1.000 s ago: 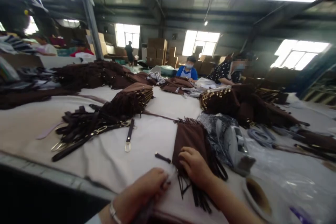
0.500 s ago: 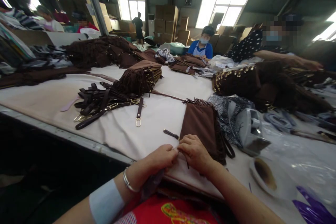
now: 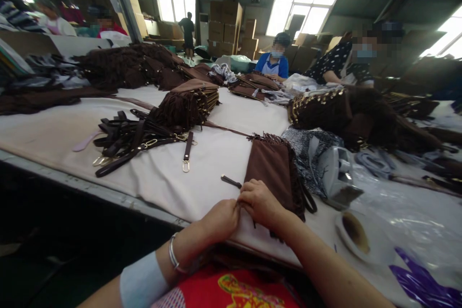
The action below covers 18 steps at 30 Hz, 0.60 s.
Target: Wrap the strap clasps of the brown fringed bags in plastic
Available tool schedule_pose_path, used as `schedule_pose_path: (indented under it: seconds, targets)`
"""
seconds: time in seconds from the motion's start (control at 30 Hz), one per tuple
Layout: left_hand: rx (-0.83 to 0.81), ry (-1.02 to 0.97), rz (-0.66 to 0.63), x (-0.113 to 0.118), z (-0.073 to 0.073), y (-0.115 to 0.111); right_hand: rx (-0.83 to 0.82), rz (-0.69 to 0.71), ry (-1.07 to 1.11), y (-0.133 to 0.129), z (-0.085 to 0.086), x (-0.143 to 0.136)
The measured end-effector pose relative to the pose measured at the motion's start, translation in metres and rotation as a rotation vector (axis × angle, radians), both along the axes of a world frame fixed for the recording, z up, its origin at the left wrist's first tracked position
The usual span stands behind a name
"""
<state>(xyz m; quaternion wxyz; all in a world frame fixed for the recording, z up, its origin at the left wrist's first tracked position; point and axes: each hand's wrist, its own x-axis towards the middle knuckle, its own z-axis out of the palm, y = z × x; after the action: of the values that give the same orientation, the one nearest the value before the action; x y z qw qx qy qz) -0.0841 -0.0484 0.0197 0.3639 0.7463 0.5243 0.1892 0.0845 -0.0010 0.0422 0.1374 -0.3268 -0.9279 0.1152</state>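
Note:
A brown fringed pouch lies on the pale tabletop, with a dark zip pull sticking out on its left. At the pouch's near left corner, my left hand and my right hand meet with fingers closed; what they pinch is too small to make out. My right hand covers that corner of the pouch. A dark strap with a gold clasp lies farther left, beside a heap of similar straps.
Behind the straps stands a stack of brown pouches. A larger brown pile, a white tape dispenser, a tape roll and clear plastic are on the right. Co-workers sit or stand across the table.
My left hand has turned slightly, its fingers closed against my right hand. The view has shifted a little. On the right, a co-worker's outstretched arm has drawn back.

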Motion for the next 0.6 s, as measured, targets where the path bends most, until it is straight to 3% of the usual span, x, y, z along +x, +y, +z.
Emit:
schedule_pose_path:
  seconds: [0.1,0.23,0.33,0.4,0.53,0.6]
  targets:
    - [-0.334,-0.262,0.111,-0.004,0.006,0.0,0.08,0.016,-0.011,-0.003,-0.002,0.0]
    - [-1.075,-0.782,0.211,-0.009,0.009,0.007,0.185,0.038,0.017,-0.012,-0.007,0.004]
    - [-1.333,-0.956,0.265,-0.007,0.009,0.011,0.26,0.069,0.063,-0.016,-0.014,0.008]
    - [-1.28,-0.915,0.327,-0.002,0.009,0.01,0.314,0.086,0.087,-0.017,-0.018,0.012]
    - [-0.929,-0.711,0.407,0.009,0.012,0.001,0.331,0.093,0.06,-0.024,-0.019,0.023]
    - [-0.809,-0.65,0.416,0.012,0.011,-0.004,0.329,0.027,0.074,-0.027,-0.012,0.04]
